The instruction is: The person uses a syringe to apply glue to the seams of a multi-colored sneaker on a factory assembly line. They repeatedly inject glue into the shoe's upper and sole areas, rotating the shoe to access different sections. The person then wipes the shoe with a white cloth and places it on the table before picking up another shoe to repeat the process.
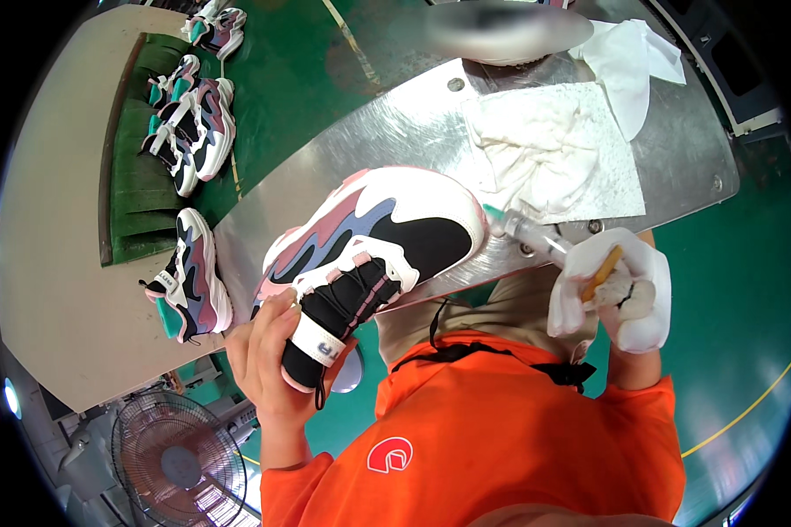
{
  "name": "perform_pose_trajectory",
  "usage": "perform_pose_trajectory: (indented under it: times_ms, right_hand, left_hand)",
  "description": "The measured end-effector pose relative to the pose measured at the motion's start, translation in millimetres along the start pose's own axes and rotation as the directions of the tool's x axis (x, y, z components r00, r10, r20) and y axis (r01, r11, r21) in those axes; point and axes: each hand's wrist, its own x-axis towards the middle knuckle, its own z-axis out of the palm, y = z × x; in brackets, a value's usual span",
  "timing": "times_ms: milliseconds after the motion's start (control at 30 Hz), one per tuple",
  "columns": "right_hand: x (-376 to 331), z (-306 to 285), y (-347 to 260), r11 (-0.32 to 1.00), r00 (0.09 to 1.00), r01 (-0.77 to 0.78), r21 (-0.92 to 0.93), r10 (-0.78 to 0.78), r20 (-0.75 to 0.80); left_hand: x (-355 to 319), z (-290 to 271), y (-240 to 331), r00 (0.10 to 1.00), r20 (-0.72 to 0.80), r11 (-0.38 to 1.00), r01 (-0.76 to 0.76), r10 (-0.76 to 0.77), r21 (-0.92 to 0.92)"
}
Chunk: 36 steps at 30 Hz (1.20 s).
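In the head view, the bare left hand (277, 364) grips a white, black and mauve sneaker (365, 237) by the heel at the steel table (395, 114)'s near edge. By that edge, the white-gloved right hand (615, 290) curls around a clear, green-tipped syringe (533, 235).

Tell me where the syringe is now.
In the head view, the syringe sits right of centre, in the gloved right hand, its green tip by the shoe's toe.
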Motion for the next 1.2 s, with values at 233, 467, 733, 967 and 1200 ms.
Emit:
perform_pose_trajectory:
  times_ms: [233,467,733,967,1200]
  right_hand:
    - [11.9,9.7,10.9,0.696,0.905,0.012,-0.718,-0.313,-0.289]
    - [19.5,-3.8,-20.5,0.222,0.813,-0.157,-0.962,-0.524,-0.253]
    - [-13.6,23.4,-55.5,0.630,0.888,-0.317,-0.709,-0.066,-0.456]
    - [12.0,13.0,-40.3,0.996,0.988,-0.082,-0.043,0.075,-0.136]
    - [27.9,8.8,-33.0,0.990,0.991,-0.128,-0.060,0.124,-0.056]
  left_hand:
    - [0.0,1.7,0.4,1.000,-0.019,1.000,-0.017,0.017,-0.013]
    - [0.7,-0.1,2.7,0.998,-0.042,0.999,-0.048,0.047,-0.010]
    - [4.9,-1.0,-2.0,0.997,-0.038,0.998,-0.066,0.065,-0.015]
    - [6.4,-1.2,1.1,0.998,-0.022,0.998,-0.059,0.059,-0.020]
    - [6.3,-1.3,4.5,0.998,-0.025,0.998,-0.056,0.056,-0.023]
